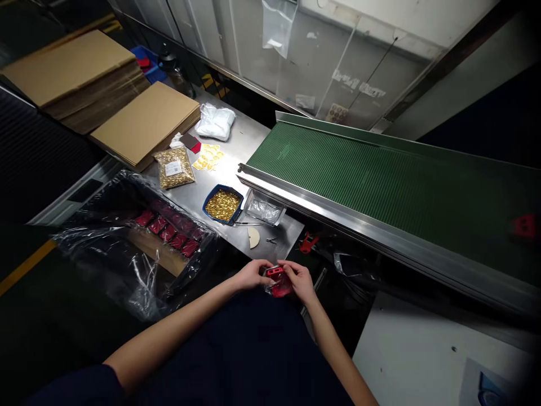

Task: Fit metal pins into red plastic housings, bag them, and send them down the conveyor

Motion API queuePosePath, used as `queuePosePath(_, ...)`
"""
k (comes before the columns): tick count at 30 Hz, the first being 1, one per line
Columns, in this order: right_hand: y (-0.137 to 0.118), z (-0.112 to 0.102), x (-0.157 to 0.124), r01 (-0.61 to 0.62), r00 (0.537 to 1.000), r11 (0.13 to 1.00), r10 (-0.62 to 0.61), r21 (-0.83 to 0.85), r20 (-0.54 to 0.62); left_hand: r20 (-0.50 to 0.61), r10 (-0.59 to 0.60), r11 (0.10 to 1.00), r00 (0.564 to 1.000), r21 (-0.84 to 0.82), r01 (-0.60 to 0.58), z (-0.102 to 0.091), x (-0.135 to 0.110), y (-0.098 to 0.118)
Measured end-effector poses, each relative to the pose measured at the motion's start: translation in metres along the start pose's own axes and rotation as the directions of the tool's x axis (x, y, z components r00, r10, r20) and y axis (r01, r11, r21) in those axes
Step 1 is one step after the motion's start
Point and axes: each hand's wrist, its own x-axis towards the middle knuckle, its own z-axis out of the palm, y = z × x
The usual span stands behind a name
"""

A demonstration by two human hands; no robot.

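Both my hands meet over my lap, just below the near edge of the steel table [236, 152]. Between them is a small red part in a clear plastic bag [278, 282]. My left hand [252, 274] grips its left side with curled fingers. My right hand [299, 279] pinches its right side and top. Rows of similar red parts [169, 228] lie in a box lined with clear plastic film [127, 248] at my left.
A blue tray of small gold pieces [223, 204], a bag of gold pieces [174, 167], a clear bag [264, 208] and a white bag [214, 121] lie on the table. Flat cardboard stacks [143, 121] are at the left. A green conveyor belt [380, 175] runs rightward; a red clip [307, 243] hangs under its edge.
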Motion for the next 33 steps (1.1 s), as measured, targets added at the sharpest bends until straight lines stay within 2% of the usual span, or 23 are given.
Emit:
queuePosePath(5,0.006,0.003,-0.022,0.058,0.994,0.996,-0.063,-0.061,-0.088,-0.172,0.02,0.991,0.985,0.133,0.003,-0.001,-0.02,-0.001)
queuePosePath(10,0.003,-0.008,-0.026,0.154,0.978,0.97,-0.177,-0.189,-0.109,-0.362,0.119,0.945,0.925,0.327,0.006,-0.001,-0.032,0.024)
queuePosePath(13,0.002,-0.017,-0.025,0.203,0.971,0.955,-0.225,-0.219,-0.081,-0.368,0.154,0.929,0.917,0.371,-0.007,-0.004,-0.034,0.04)
queuePosePath(17,-0.005,-0.026,-0.028,0.251,0.959,0.947,-0.272,-0.199,-0.085,-0.322,0.187,0.938,0.928,0.338,-0.072,-0.006,-0.038,0.055)
queuePosePath(20,-0.02,-0.025,-0.031,0.283,0.953,0.949,-0.294,-0.136,-0.069,-0.333,0.208,0.961,0.92,0.244,-0.129,-0.002,-0.047,0.062)
queuePosePath(23,-0.041,-0.018,-0.03,0.27,0.962,0.962,-0.271,-0.038,-0.029,-0.34,0.214,0.977,0.916,0.077,-0.199,0.003,-0.067,0.066)
queuePosePath(26,-0.063,-0.004,-0.024,0.219,0.976,0.972,-0.22,0.088,-0.003,-0.226,0.21,0.959,0.951,-0.141,-0.245,0.009,-0.098,0.062)
queuePosePath(28,-0.076,0.006,-0.016,0.186,0.981,0.967,-0.194,0.172,0.028,-0.153,0.213,0.915,0.965,-0.314,-0.252,0.014,-0.119,0.054)
queuePosePath(29,-0.083,0.012,-0.011,0.166,0.98,0.963,-0.184,0.215,0.071,-0.156,0.208,0.88,0.966,-0.402,-0.255,0.017,-0.128,0.048)
queuePosePath(31,-0.095,0.025,-0.002,0.092,0.957,0.941,-0.174,0.327,0.232,-0.238,0.175,0.797,0.955,-0.536,-0.279,0.023,-0.137,0.036)
queuePosePath(33,-0.108,0.042,0.004,-0.017,0.891,0.894,-0.19,0.449,0.411,-0.308,0.14,0.728,0.941,-0.612,-0.309,0.027,-0.138,0.024)
